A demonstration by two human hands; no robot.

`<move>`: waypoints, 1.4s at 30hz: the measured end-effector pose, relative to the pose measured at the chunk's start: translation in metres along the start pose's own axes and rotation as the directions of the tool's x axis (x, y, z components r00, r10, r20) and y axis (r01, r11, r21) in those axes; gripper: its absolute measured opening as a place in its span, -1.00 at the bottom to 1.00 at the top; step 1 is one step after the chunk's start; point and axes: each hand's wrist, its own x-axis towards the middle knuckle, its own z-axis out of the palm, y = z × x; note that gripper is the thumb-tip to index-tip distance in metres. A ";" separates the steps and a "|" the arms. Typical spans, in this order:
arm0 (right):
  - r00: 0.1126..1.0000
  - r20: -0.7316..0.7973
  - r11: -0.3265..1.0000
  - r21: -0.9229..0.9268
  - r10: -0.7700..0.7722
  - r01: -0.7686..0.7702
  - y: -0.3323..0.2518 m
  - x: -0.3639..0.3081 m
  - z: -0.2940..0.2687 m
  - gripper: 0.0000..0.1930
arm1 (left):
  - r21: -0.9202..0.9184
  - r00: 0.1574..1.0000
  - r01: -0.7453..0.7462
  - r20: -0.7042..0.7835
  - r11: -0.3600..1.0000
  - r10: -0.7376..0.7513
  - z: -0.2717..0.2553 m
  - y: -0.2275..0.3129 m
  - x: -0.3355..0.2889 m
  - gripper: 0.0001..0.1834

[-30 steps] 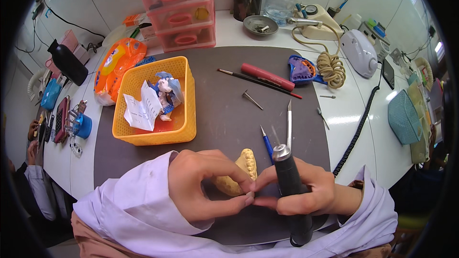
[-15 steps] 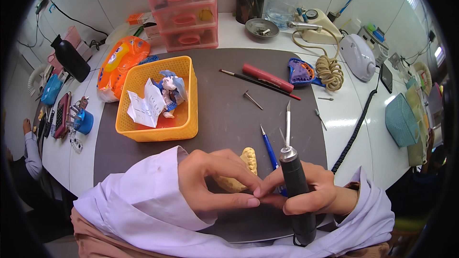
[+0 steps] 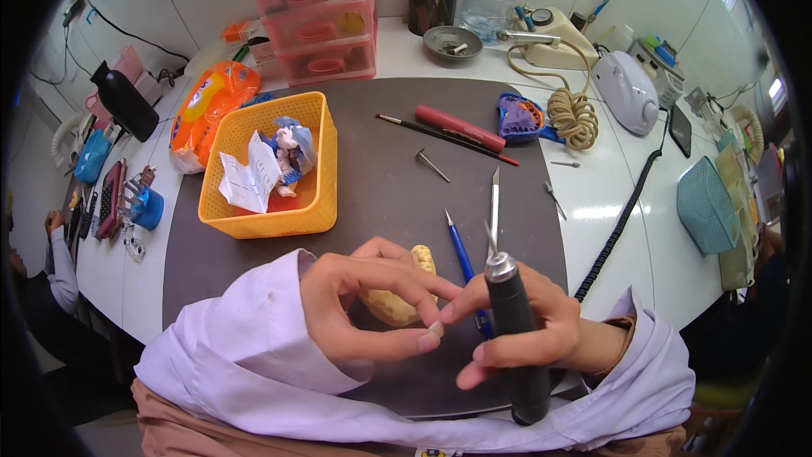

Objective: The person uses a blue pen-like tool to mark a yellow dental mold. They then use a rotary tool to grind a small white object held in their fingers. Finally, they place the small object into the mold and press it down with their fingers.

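Note:
My right hand (image 3: 550,322) grips a black rotary handpiece (image 3: 509,300) with a silver collar and a thin bur pointing away from me. Between the thumb and a fingertip of my left hand (image 3: 342,309) is a small whitish piece (image 3: 436,329), too small to name surely. My right index fingertip meets the left fingers beside it. Partly hidden behind my left hand, a yellowish plaster dental cast (image 3: 389,308) lies on the grey mat (image 3: 381,169). A blue mechanical pencil (image 3: 458,247) and a slim metal knife (image 3: 495,201) lie just beyond my right hand.
A yellow basket (image 3: 317,218) with crumpled paper stands left. Further off lie a nail-like metal pin (image 3: 434,166), a brush (image 3: 423,132), a red tube (image 3: 461,127) and a purple-filled impression tray (image 3: 518,117). A black coiled cord (image 3: 622,228) runs along the right side.
My hands have drawn slightly apart, showing the whitish piece in the left fingers. The handpiece has shifted a little nearer and left. The whole view has shifted slightly.

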 end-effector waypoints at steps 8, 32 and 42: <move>0.968 -0.245 0.984 -0.155 0.052 -0.092 -0.010 -0.004 -0.044 -0.61 | 0.322 0.990 -0.129 -0.011 0.938 0.140 -0.011 0.005 0.001 -0.86; 0.443 -0.867 0.936 -0.320 -0.227 -0.146 -0.152 -0.146 0.024 -0.73 | 0.168 0.788 -0.342 -0.485 0.925 0.380 0.111 -0.007 -0.114 -0.80; 0.471 -0.855 0.938 -0.317 -0.219 -0.141 -0.159 -0.144 0.040 -0.70 | 0.041 0.901 -0.254 -0.353 0.966 0.252 0.119 -0.012 -0.110 -0.86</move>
